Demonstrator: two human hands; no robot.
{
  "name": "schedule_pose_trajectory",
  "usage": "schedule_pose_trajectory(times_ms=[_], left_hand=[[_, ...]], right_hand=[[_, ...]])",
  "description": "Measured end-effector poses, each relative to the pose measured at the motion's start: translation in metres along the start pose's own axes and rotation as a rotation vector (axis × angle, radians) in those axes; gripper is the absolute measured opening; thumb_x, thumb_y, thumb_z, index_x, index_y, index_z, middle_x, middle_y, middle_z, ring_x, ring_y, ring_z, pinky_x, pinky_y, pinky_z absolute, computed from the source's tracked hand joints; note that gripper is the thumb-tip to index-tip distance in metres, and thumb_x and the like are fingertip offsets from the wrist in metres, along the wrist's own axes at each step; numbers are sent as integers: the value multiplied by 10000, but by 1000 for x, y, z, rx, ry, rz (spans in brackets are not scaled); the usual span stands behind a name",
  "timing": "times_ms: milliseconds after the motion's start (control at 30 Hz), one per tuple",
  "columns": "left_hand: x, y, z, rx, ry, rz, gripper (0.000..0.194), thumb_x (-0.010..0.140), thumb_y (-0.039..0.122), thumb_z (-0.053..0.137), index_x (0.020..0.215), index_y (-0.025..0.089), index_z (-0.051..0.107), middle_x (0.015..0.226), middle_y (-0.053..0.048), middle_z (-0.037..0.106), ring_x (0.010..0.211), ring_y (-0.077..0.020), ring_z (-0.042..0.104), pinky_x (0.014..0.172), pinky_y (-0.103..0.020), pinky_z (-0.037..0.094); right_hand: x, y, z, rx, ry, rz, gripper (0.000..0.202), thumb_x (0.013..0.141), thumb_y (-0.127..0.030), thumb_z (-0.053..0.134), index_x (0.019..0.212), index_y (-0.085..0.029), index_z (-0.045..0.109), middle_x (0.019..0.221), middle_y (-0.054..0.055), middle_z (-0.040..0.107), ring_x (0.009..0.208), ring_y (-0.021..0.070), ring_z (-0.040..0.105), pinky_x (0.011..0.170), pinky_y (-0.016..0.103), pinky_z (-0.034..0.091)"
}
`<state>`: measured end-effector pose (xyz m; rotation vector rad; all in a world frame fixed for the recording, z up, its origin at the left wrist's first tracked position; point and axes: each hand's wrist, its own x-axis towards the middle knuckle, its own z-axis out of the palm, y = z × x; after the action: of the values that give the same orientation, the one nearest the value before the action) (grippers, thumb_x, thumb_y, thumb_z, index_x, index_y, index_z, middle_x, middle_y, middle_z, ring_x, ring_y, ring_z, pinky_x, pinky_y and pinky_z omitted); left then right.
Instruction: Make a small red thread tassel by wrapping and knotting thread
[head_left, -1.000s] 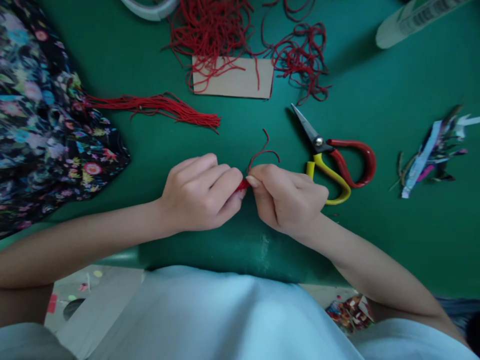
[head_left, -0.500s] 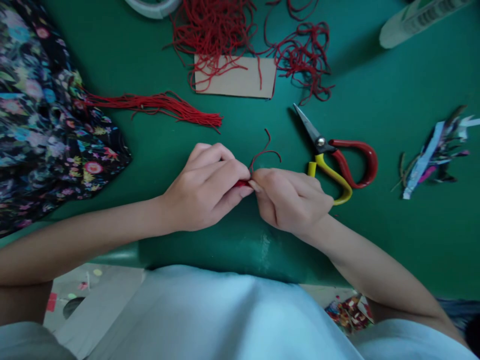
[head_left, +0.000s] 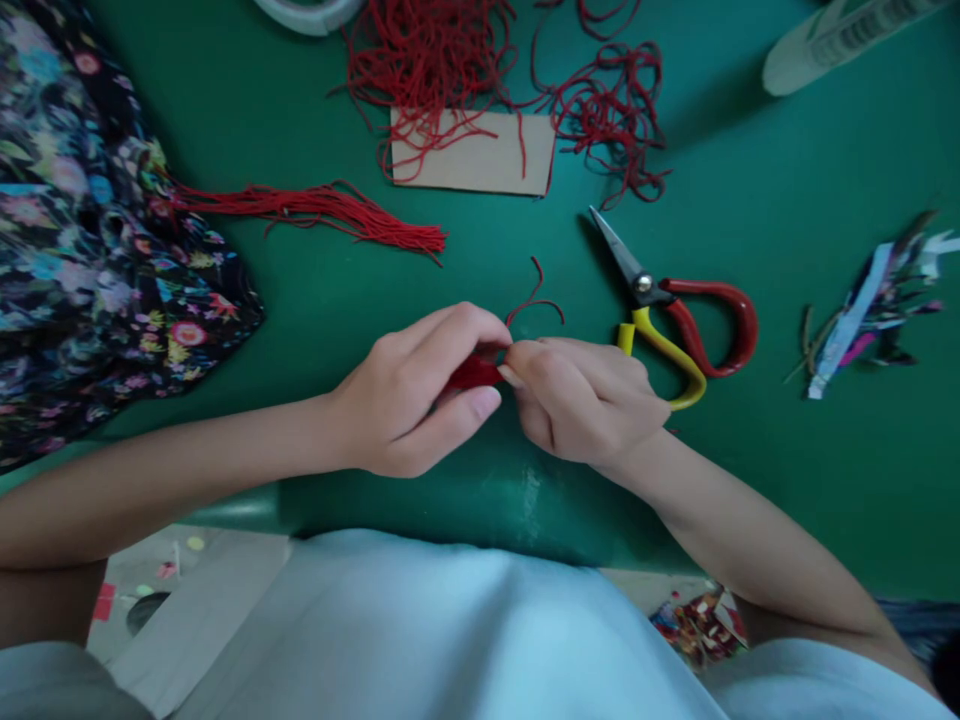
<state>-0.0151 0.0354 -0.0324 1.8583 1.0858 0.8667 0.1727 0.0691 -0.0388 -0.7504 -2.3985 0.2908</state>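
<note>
Red cord gathered into a thick bundle sits between the two bare hands, over the green tabletop. The right hand has its thumb and forefinger clamped on one end, the other fingers curled in. The left hand curves around the bundle, thumb and forefinger apart, the red showing between them. Thin dark-red cord ends stick out past the fingertips. Steel scissors with one red and one yellow handle lie just beside the right hand. Farther up, a heap of tangled red cord partly covers a flat tan cardboard rectangle. Near the left hand, a bunch of straight red cords stretches out from black floral cloth. At upper right is a pale cylindrical container with a barred label; what it holds cannot be told.
</note>
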Motion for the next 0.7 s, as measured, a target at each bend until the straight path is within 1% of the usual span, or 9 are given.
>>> schedule_pose_trajectory(times_ms=[67,133,200,333,500,600,700], left_hand=[[0,0,3,115,-4,51,230,990,327,402,1019,154,551,898,-66,664,783,-142,636,629,-248,500],[0,0,6,208,7,70,200,1000,290,394,935,163,534,815,-30,636,701,-118,603,593,-227,456],[0,0,8,249,8,77,210,1008,263,389,857,175,505,746,-2,604,635,-102,568,558,-219,409],[3,1,4,168,-32,87,275,1024,263,355,783,188,463,696,11,583,611,-92,550,551,-213,387],[8,3,-4,79,-115,40,322,1023,241,333,733,192,463,638,23,552,572,-85,523,541,-206,384],[7,3,-3,107,-112,27,308,1019,227,336,749,189,478,653,23,566,580,-83,531,547,-203,387],[5,1,-1,133,-93,39,287,1022,229,334,788,184,494,697,15,598,617,-84,559,568,-198,402]], right_hand=[[0,-1,0,-8,-3,-7,290,976,-141,410,737,-183,568,531,-35,459,478,97,449,472,244,393],[0,-1,0,-6,-13,-12,311,977,-142,408,720,-181,578,526,-28,470,473,102,456,466,251,396],[1,-1,-1,2,-18,-20,327,976,-140,408,701,-179,582,521,-22,471,468,105,451,462,253,399],[2,0,-2,-10,-7,-32,332,977,-153,413,700,-186,592,516,-21,468,475,107,459,475,245,417],[2,1,-4,-14,-5,-29,317,960,-134,433,695,-211,589,512,-25,483,474,106,468,488,245,420],[2,1,-3,-4,-2,-13,294,964,-149,455,697,-194,571,520,-26,486,481,105,482,496,241,424],[1,0,-3,26,-10,7,282,978,-153,435,729,-192,561,537,-25,502,500,105,494,508,228,432]])
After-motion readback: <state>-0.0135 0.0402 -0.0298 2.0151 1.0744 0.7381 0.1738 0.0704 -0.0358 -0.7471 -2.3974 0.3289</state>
